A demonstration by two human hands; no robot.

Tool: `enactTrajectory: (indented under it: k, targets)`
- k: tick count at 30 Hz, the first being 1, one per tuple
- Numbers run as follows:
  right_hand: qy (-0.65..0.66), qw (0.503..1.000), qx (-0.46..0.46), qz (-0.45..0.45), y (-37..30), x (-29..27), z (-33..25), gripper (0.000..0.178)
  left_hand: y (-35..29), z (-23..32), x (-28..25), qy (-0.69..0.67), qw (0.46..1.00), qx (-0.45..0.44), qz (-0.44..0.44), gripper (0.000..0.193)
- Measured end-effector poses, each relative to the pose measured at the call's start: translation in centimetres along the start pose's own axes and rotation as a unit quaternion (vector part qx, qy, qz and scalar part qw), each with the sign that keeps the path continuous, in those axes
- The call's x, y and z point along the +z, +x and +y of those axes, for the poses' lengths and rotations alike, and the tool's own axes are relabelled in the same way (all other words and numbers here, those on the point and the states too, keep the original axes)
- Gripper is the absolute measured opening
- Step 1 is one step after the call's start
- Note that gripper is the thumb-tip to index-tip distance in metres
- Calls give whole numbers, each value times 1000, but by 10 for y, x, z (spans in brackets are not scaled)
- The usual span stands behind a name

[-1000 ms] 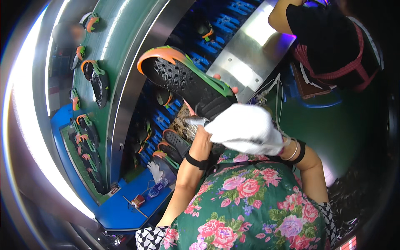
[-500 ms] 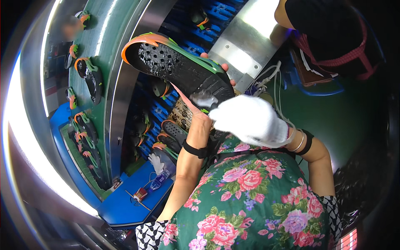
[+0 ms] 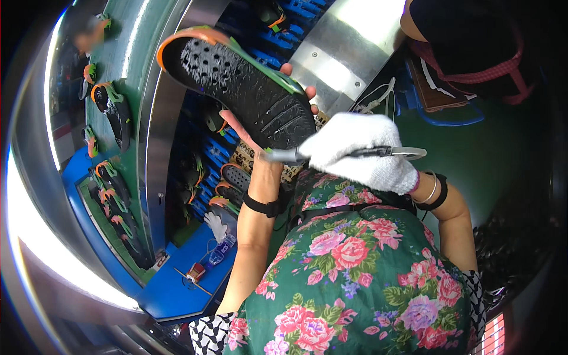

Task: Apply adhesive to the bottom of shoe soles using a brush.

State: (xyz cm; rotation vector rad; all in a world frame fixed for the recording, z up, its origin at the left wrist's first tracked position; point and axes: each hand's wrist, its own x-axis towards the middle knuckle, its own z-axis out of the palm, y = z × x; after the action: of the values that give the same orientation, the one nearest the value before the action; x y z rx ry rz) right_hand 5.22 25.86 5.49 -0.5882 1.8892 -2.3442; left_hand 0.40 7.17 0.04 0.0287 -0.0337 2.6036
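Observation:
My left hand (image 3: 251, 141) is closed round a shoe (image 3: 260, 109) with a black underside and an orange and green rim. That underside faces me, with round holes toward its orange end and shiny, wet-looking streaks over much of it. The thumb presses the near edge, while fingertips show along the far edge. In a white knitted glove, my right hand (image 3: 361, 155) grips a brush (image 3: 387, 152) with a dark handle and a pale looped end. Its light bristles lie at the shoe's near end, over my left wrist; whether they touch the shoe I cannot tell.
Similar shoes lie on a green conveyor belt (image 3: 131, 65) at the left and on a blue slatted rack (image 3: 288, 35) behind. A blue table (image 3: 168, 294) at lower left bears a white glove (image 3: 215, 226) and a plastic bottle (image 3: 221, 251). Another person (image 3: 467, 41) is at upper right.
The shoe has shifted up and left. My right hand has turned, bringing the brush handle into sight, and the bristles have moved left from the underside to its near edge.

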Motion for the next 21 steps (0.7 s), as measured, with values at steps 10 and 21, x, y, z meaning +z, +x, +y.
enactTrajectory:
  k: [10, 21]
  targets:
    - [-27, 993, -21, -115, 1, 5, -2, 16, -8, 25, -20, 91, 995, -28, 36, 110]
    - [-181, 960, -115, -182, 4, 4, -2, 27, -2, 37, -8, 152, 979, -127, 38, 111]
